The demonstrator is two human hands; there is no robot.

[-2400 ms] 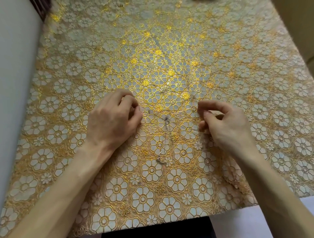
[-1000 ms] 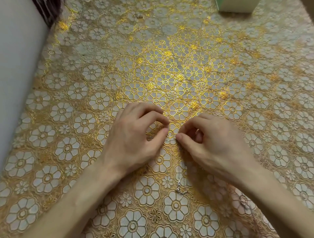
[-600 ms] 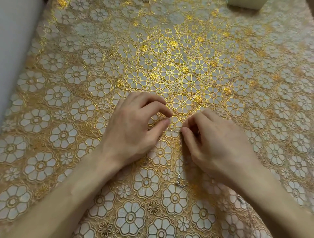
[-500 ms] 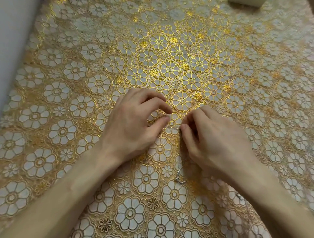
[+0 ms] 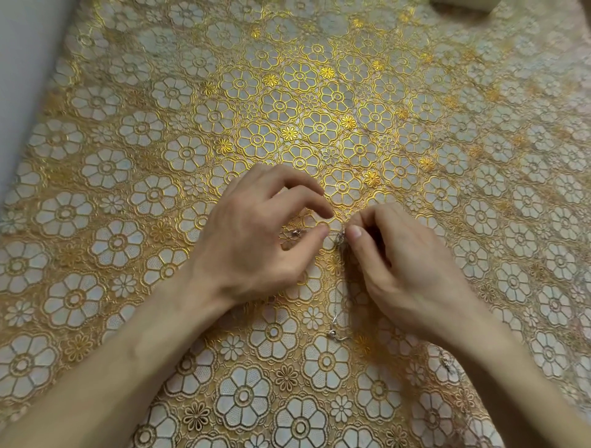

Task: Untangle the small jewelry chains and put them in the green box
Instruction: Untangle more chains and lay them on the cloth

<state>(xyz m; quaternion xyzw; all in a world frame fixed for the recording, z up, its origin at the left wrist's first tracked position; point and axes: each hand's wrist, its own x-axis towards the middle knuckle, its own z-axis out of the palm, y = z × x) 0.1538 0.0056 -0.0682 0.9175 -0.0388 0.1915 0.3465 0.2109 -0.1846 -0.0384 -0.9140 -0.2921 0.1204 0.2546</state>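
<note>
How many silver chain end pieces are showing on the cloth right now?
3. One end piece sits under the curl of the left hand; one nearer the person, below the right hand; one beside the right forearm. Others may be hidden beneath the hands.

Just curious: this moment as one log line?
untangling | right hand pinches chain | left hand at chain, grip unclear | box far right

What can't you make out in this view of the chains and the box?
Head view:
box: cut off by the top edge.
chain tangle: too fine; the right hand covers part.
left hand: whether it pinches the chain, unclear.
second chain: runs under the right forearm.
</note>
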